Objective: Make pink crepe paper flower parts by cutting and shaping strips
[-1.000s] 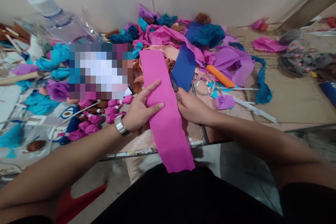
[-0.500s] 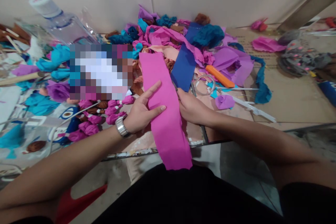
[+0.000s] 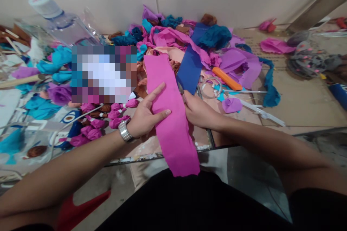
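Note:
A long strip of pink crepe paper (image 3: 165,75) runs from the table pile down over the table's front edge to my lap. My left hand (image 3: 145,117) pinches it from the left, with thumb and forefinger on top and the other fingers underneath. At the strip's right edge, my right hand (image 3: 199,110) is closed around a tool with a dark pointed metal blade (image 3: 181,89). Only the tip shows, so its exact kind is hidden. The tip lies close against the paper's edge.
Behind the strip lie crumpled crepe papers (image 3: 215,38), a blue sheet (image 3: 189,70) and an orange box cutter (image 3: 227,78). Wire (image 3: 211,87) sits at the right. Several tied pink paper buds (image 3: 93,131) and a clear bottle (image 3: 69,27) are at the left.
The dark blade tip in my right hand has come further into view, pointing up beside the strip. The strip and my left hand have barely shifted.

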The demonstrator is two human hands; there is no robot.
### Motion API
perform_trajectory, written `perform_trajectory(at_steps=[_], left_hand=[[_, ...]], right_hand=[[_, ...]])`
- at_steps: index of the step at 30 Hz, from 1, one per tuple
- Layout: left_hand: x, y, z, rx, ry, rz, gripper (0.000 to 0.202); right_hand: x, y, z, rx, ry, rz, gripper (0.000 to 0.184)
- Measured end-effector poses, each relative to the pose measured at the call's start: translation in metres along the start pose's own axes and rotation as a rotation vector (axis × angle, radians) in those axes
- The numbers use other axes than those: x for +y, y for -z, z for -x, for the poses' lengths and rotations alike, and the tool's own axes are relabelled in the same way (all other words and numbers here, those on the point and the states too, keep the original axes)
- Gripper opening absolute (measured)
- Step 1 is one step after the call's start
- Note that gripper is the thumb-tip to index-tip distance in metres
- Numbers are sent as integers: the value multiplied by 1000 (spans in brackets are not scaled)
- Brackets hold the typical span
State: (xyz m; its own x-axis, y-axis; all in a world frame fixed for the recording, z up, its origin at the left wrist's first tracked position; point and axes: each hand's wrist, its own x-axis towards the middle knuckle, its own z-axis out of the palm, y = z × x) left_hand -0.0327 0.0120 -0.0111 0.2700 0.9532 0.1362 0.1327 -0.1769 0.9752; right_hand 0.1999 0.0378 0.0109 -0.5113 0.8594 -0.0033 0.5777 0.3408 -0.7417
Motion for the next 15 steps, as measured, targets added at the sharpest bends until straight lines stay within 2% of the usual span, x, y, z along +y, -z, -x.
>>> perform_trajectory(at_steps=[15], left_hand=[[1,-2,0,-27,7,45,92]], right_hand=[[-1,-1,1,0,35,35,16]])
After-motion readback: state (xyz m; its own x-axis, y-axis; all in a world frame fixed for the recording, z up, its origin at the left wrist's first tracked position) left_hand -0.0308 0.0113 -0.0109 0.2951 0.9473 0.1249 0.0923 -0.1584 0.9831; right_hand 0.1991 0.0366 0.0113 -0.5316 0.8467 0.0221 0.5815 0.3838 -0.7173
